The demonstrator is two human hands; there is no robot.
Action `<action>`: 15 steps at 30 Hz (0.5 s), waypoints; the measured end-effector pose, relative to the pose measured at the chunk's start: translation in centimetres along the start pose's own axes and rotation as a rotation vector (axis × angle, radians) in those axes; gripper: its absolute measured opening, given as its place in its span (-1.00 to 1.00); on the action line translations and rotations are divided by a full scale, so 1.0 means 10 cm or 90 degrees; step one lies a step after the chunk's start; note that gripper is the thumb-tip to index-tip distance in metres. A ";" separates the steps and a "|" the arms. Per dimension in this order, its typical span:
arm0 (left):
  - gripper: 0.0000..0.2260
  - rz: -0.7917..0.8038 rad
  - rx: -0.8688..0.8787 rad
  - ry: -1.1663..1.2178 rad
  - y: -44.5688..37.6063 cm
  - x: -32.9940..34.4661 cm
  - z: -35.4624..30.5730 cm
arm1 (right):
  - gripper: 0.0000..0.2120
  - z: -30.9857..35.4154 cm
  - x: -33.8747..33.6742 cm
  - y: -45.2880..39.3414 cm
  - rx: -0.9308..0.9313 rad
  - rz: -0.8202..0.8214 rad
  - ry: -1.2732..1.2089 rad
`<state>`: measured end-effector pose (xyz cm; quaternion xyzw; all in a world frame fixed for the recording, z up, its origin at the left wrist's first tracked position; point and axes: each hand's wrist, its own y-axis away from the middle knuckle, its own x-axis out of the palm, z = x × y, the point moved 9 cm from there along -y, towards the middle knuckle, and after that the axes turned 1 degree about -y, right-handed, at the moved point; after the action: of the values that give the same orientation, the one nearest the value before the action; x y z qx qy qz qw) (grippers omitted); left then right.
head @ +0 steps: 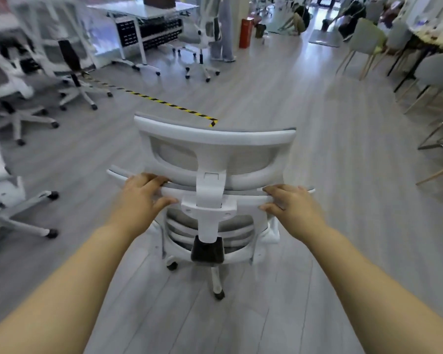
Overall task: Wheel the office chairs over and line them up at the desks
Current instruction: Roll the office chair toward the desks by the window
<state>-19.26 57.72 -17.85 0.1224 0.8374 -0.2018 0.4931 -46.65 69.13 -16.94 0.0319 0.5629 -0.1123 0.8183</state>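
Both hands on the back of a white office chair, out on open grey floor.

The left hand (143, 192) and the right hand (290, 204) each grasp the top edge of the office chair (210, 175), fingers curled over the rim, thumbs underneath, one either side of the central spine. That chair is smooth moulded white plastic with grey mesh stretched in the backrest and in the curved headrest above it, a black cylinder under the seat, and white spokes ending in dark castors. It stands mid-aisle on pale grey wood-grain planks, well apart from the white-topped desk (143, 11) far ahead at left. A strip of yellow-and-black hazard tape (172, 106) runs diagonally across the floor just beyond the headrest. More white swivel chairs (74, 80) crowd the left side, blurred. No readable lettering anywhere.
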 end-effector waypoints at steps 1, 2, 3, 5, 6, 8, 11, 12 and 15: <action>-0.57 -0.006 -0.019 -0.003 -0.08 -0.04 0.09 | -0.58 0.08 0.04 -0.18 -0.024 0.011 0.011; -0.57 -0.014 -0.033 -0.003 -0.15 -0.08 0.19 | -0.58 0.15 0.08 -0.36 -0.043 0.024 0.019; -0.57 -0.023 -0.043 -0.007 -0.22 -0.12 0.27 | -0.59 0.23 0.13 -0.53 -0.058 0.036 0.025; -0.57 -0.037 -0.071 -0.015 -0.36 -0.21 0.46 | -0.59 0.39 0.23 -0.87 -0.075 0.058 0.024; -0.56 -0.040 -0.088 -0.014 -0.44 -0.24 0.57 | -0.59 0.48 0.27 -1.03 -0.081 0.065 0.022; -0.56 -0.042 -0.117 -0.009 -0.60 -0.32 0.81 | -0.58 0.65 0.37 -1.35 -0.101 0.070 0.011; -0.57 -0.061 -0.130 -0.020 -0.83 -0.44 1.19 | -0.58 0.93 0.53 -1.80 -0.124 0.078 -0.014; -0.57 -0.066 -0.133 -0.023 -0.91 -0.49 1.32 | -0.58 1.04 0.59 -1.95 -0.130 0.082 -0.018; -0.58 -0.072 -0.153 -0.023 -1.16 -0.64 1.75 | -0.60 1.37 0.77 -2.38 -0.136 0.095 -0.034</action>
<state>-7.25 39.34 -17.31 0.0112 0.8520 -0.1294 0.5072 -36.70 42.43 -17.30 -0.0163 0.5455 0.0087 0.8379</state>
